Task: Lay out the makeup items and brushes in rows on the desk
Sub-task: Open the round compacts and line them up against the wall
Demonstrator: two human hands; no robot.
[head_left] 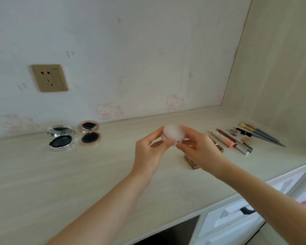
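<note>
Two bare forearms, no sleeves, left hand (148, 152) and right hand (200, 152) without rings.

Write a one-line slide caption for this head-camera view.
Both hands, left and right, hold a small pink round case above the desk, with two open compacts at left.

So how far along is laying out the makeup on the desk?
Partly done. Two open compacts, silver and rose-gold, sit side by side at the left. Both hands, left and right, hold a pale pink case above the desk. Brushes and tubes still lie bunched at the right, apparently unsorted.
</note>
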